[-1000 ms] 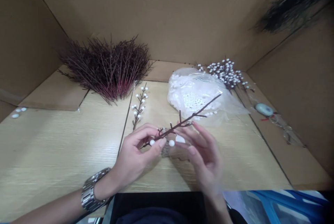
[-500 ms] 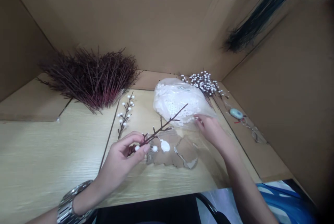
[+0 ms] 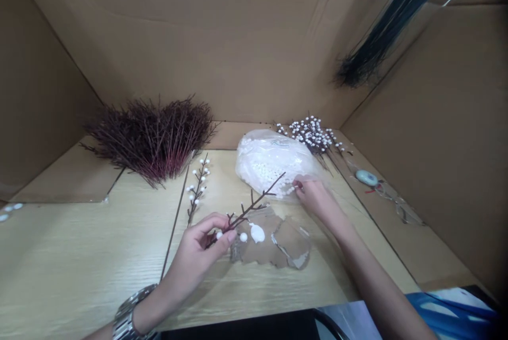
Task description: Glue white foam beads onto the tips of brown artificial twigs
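Observation:
Between thumb and fingers, my left hand [image 3: 204, 245] pinches a brown artificial twig [image 3: 254, 205] that slants up to the right. White balls show near its lower end by my fingers. My right hand [image 3: 313, 194] is at the mouth of a clear plastic bag [image 3: 254, 157] full of small white balls, fingers bent and closed; what lies between the fingertips is hidden. Below the twig, a torn piece of cardboard [image 3: 262, 253] carries a white blob of paste [image 3: 257, 232]. Left of the twig lies another twig with white balls [image 3: 197, 189].
A large pile of bare brown twigs [image 3: 154, 139] lies at the back left. White-berried twigs [image 3: 311, 134] rest behind the bag. Eyeglasses [image 3: 407, 210] and a pale oval object [image 3: 366, 177] lie at right. Cardboard walls [image 3: 222, 38] surround the table; dark green strands [image 3: 397, 23] hang upper right.
The view has tilted and shifted, so everything sits somewhat lower. My left hand still holds the twig, and my right hand stays at the bag with its fingers more curled.

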`<state>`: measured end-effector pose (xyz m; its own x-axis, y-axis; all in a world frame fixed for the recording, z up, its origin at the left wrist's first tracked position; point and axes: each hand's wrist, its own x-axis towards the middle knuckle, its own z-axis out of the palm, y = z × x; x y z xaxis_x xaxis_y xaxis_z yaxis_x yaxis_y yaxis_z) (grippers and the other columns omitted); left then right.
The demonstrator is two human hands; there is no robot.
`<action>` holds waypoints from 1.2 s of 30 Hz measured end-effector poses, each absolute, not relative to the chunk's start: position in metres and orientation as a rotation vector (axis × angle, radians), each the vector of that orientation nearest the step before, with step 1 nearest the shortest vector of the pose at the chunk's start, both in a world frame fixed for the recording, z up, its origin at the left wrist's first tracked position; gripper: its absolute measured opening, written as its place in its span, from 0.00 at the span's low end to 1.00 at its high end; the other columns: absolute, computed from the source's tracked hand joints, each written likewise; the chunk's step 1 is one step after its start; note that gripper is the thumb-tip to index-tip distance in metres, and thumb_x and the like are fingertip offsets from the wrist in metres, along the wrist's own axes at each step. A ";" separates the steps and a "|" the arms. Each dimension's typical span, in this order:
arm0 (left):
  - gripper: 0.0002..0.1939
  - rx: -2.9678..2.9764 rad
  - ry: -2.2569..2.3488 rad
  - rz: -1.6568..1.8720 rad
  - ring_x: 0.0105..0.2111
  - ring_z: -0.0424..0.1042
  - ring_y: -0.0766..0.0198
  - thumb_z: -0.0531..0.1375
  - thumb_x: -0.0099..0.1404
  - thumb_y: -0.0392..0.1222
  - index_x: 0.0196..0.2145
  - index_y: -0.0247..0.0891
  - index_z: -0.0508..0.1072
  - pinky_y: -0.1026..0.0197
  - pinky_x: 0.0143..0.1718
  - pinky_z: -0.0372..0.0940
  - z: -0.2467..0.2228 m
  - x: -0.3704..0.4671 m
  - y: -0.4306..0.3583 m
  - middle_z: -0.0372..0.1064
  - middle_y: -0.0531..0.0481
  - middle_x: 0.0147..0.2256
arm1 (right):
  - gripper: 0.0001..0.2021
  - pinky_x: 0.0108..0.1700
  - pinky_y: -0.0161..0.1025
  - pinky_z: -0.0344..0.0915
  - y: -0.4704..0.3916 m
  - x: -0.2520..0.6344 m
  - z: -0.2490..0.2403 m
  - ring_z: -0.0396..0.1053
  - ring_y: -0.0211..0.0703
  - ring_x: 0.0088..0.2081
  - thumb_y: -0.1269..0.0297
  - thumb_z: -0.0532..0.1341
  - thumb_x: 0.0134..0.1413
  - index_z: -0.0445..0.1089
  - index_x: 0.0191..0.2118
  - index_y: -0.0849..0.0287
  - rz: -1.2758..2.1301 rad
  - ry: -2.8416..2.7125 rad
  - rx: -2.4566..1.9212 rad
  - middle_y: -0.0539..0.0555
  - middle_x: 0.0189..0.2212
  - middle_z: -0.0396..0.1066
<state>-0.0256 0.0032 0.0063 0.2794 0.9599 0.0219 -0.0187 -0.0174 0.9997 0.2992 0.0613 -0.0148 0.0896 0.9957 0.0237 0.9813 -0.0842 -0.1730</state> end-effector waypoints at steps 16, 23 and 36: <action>0.13 1.381 0.968 0.867 0.29 0.64 0.63 0.65 0.65 0.46 0.26 0.37 0.73 0.63 0.32 0.63 0.019 -0.018 -0.003 0.65 0.52 0.27 | 0.05 0.37 0.37 0.69 0.005 0.249 0.092 0.73 0.39 0.34 0.61 0.64 0.63 0.75 0.43 0.54 0.777 -1.643 -1.121 0.50 0.33 0.76; 0.09 1.401 0.936 0.891 0.32 0.65 0.62 0.65 0.66 0.44 0.30 0.38 0.73 0.64 0.33 0.62 0.009 -0.021 -0.006 0.66 0.52 0.32 | 0.06 0.36 0.35 0.65 0.009 0.238 0.108 0.69 0.37 0.34 0.59 0.64 0.64 0.74 0.38 0.55 0.800 -1.742 -1.082 0.49 0.33 0.73; 0.16 1.163 0.763 0.781 0.42 0.67 0.59 0.64 0.68 0.53 0.50 0.46 0.71 0.59 0.44 0.65 0.009 -0.031 -0.006 0.67 0.49 0.44 | 0.05 0.36 0.35 0.64 0.012 0.233 0.125 0.68 0.36 0.34 0.61 0.61 0.67 0.72 0.39 0.55 0.703 -1.833 -1.106 0.48 0.33 0.71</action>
